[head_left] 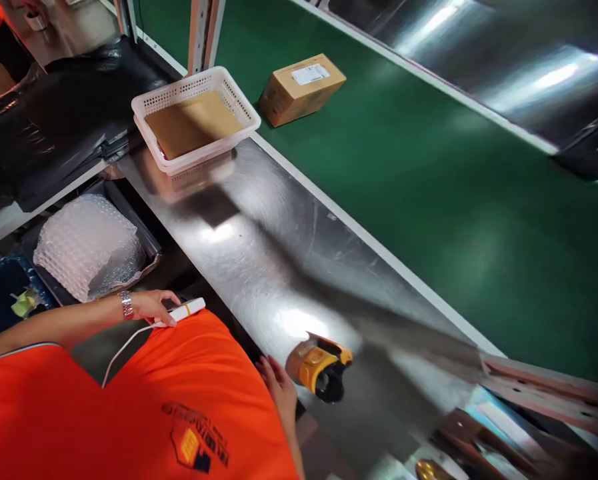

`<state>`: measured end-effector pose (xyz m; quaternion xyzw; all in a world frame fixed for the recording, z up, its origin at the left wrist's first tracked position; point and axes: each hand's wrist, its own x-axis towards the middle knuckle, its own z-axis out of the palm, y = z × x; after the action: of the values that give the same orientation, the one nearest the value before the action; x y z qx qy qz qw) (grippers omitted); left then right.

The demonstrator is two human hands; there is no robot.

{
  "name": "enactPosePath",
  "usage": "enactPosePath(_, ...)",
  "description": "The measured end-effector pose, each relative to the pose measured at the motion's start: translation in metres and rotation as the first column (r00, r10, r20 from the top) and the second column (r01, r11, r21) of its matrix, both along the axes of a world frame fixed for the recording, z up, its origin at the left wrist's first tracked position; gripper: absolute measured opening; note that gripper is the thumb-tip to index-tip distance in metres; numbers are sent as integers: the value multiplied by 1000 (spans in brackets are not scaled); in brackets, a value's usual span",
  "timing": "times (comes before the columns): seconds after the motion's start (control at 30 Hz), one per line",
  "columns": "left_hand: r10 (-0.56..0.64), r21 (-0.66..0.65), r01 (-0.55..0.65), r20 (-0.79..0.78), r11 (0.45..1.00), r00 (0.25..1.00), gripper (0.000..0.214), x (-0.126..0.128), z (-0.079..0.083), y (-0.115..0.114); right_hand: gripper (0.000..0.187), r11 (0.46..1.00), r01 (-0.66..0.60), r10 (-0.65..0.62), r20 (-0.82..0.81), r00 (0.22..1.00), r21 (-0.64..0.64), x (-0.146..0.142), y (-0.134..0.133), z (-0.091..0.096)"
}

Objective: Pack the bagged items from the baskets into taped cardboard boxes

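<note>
Left arm bent across the front of the torso, forearm bare, watch band at the wrist. Left hand (pixel 151 307) curled, fingers pinched closed around something slim, knuckles up. Right hand (pixel 279 387) low beside the torso, palm down, fingers loosely extended and holding nothing. Right forearm mostly hidden behind the orange shirt.

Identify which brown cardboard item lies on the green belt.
The labelled cardboard box lies on the green belt; the other brown piece lies flat inside the white basket on the steel table.
</note>
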<state>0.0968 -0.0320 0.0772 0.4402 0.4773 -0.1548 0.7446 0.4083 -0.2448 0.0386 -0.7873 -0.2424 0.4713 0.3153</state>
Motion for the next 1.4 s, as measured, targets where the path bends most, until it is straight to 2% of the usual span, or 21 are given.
enactPosePath(0.07, 12, 51, -8, -74, 999, 997, 90, 0, 0, -5, 68, 998, 65, -63, -39, 997, 26, 23, 9, -6)
enactPosePath(0.1, 1, 109, 11, -110, 994, 994, 96, 0, 2, -9, 70, 998, 25, -20, -77, 997, 56, 28, 22, -7)
enactPosePath(0.17, -50, 263, 89, -152, 961, 987, 106, 0, 5, -17, 70, 968, -207, 227, -147, 963, 141, 23, 59, -4)
enactPosePath(0.23, -116, 389, 168, -154, 906, 981, 111, -2, 9, -25, 68, 864, -455, 493, -182, 851, 216, 4, 98, 1)
enactPosePath(0.3, -154, 465, 197, -128, 863, 980, 112, -6, 11, -34, 73, 732, -636, 680, -216, 701, 242, -19, 127, 2)
enactPosePath(0.37, -159, 497, 185, -95, 848, 983, 113, -12, 12, -43, 81, 617, -753, 785, -251, 567, 228, -38, 139, -2)
enactPosePath(0.43, -137, 507, 152, -66, 848, 988, 114, -18, 10, -51, 82, 559, -796, 821, -285, 494, 232, -49, 138, -9)
enactPosePath(0.57, -90, 532, 77, -2, 843, 996, 119, -31, 2, -65, 75, 560, -767, 827, -264, 496, 313, -53, 126, -17)
enactPosePath(0.67, -56, 563, 16, 53, 826, 997, 123, -38, -5, -72, 73, 523, -790, 852, -187, 488, 321, -54, 124, -11)
enactPosePath(0.8, -28, 556, -45, 122, 830, 992, 128, -45, -12, -78, 71, 489, -819, 871, -129, 473, 299, -59, 127, -2)
enactPosePath(1.03, -56, 573, -40, 150, 819, 987, 127, -49, -15, -85, 71, 483, -834, 874, -101, 475, 267, -63, 121, 0)
enactPosePath(1.23, -21, 574, -73, 155, 816, 988, 128, -48, -17, -93, 70, 470, -841, 881, -83, 465, 270, -62, 121, 5)
enactPosePath(1.33, 1, 536, -98, 179, 839, 984, 126, -48, -23, -90, 72, 475, -844, 880, -100, 465, 248, -63, 123, 6)
enactPosePath(1.4, 25, 425, -117, 215, 898, 976, 125, -51, -29, -83, 72, 502, -840, 865, -129, 485, 206, -63, 122, 7)
